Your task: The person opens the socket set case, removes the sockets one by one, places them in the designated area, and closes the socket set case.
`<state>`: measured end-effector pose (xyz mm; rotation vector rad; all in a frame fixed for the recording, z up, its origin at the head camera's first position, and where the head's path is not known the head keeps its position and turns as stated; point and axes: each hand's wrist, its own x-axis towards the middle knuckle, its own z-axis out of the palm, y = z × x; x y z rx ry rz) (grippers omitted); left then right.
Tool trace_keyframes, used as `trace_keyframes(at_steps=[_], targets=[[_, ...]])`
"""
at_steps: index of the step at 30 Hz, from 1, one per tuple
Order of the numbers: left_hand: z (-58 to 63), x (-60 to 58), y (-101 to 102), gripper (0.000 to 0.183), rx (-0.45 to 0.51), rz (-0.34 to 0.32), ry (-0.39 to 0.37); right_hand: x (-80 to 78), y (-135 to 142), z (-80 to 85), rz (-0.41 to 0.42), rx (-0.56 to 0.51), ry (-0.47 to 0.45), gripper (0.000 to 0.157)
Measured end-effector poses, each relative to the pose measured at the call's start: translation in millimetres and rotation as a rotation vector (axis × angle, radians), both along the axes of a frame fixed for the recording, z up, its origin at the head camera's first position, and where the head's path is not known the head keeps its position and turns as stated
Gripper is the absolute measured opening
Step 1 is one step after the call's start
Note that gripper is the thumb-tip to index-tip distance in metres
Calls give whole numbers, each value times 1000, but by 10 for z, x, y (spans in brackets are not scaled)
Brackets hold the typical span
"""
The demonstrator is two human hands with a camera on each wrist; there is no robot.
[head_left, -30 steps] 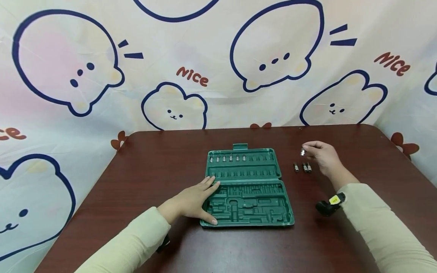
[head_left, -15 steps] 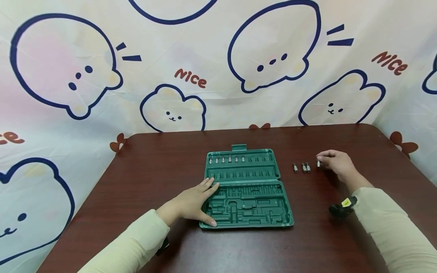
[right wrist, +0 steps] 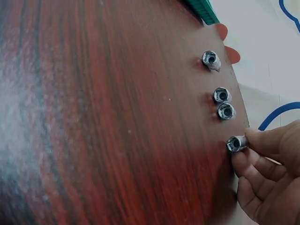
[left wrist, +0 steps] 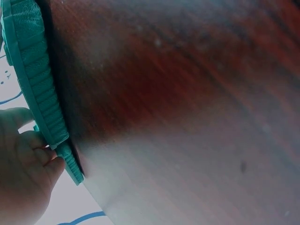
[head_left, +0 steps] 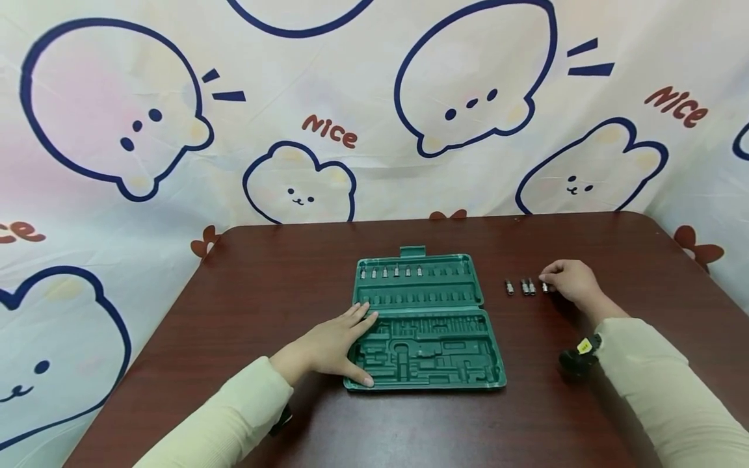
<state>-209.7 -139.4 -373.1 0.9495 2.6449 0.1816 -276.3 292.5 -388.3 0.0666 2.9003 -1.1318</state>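
Observation:
A green socket-set case (head_left: 430, 383) lies spread open on the table, with several small silver sockets (head_left: 385, 273) in its upper row. My left hand (head_left: 328, 344) rests on the case's left side with fingers spread. To the right of the case, my right hand (head_left: 576, 284) pinches a small metal socket (right wrist: 236, 143) between thumb and fingertips, at or just above the tabletop. Beside it lie three more sockets: a lone socket (right wrist: 211, 60) and a touching pair, one socket (right wrist: 221, 95) against another socket (right wrist: 227, 111).
The dark red-brown table (head_left: 281, 273) reaches back to a cloth backdrop (head_left: 380, 175) printed with cartoon bears. A black wrist camera (head_left: 576, 361) hangs under the right sleeve, low over the table.
My right hand has carried the pinched socket rightward past the touching pair and lowered it toward the tabletop. The left hand and the case stay in place.

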Motion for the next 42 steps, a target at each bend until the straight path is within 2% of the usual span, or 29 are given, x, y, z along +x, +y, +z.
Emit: trace_keyframes(at_steps=[5,22,30,36,42], targets=[[4,-12,5,108,-8,-1,5,14,-7,46,-9,32,-13,21],[18,-5,6,107,7,-2,2,25,-4,105,-22,45,-32,21],[18,10,-5,106,13,0,3,63,-77,161,-55,-13,-16,27],[14,16,-7,106,18,-5,4,74,-224,225,-41,-55,-10,30],[-3,12,-13,107,16,-2,2,68,-420,274,-26,-118,-41,32]])
